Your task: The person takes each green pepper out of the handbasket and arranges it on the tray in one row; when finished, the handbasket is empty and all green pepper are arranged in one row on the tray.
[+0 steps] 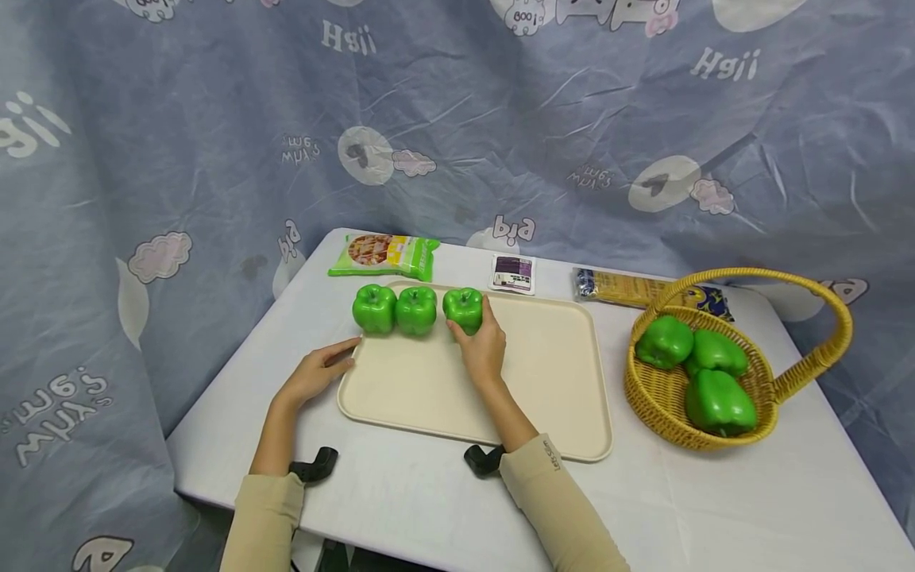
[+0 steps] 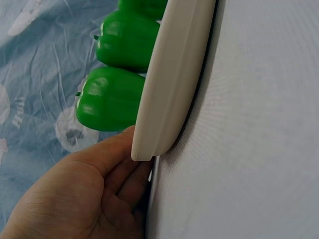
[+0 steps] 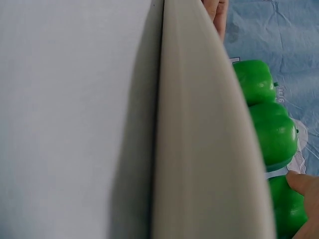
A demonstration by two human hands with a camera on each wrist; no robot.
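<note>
Three green bell peppers stand in a row along the far side of the beige tray (image 1: 543, 373): a left pepper (image 1: 374, 309), a middle pepper (image 1: 415, 311) and a right pepper (image 1: 463, 308). My right hand (image 1: 482, 345) holds the right pepper between thumb and fingers; in the right wrist view the thumb (image 3: 301, 183) lies against it. At the tray's left edge, my left hand (image 1: 318, 372) touches the rim with fairly straight fingers. The left wrist view shows that hand (image 2: 84, 184) beside the rim, just below the nearest pepper (image 2: 109, 99).
A yellow wicker basket (image 1: 654, 409) with a tall handle stands on the right, holding three more green peppers. Behind the tray lie a green food packet (image 1: 386, 256), a small white-and-purple packet (image 1: 513, 273) and a long yellow-and-blue packet (image 1: 622, 287).
</note>
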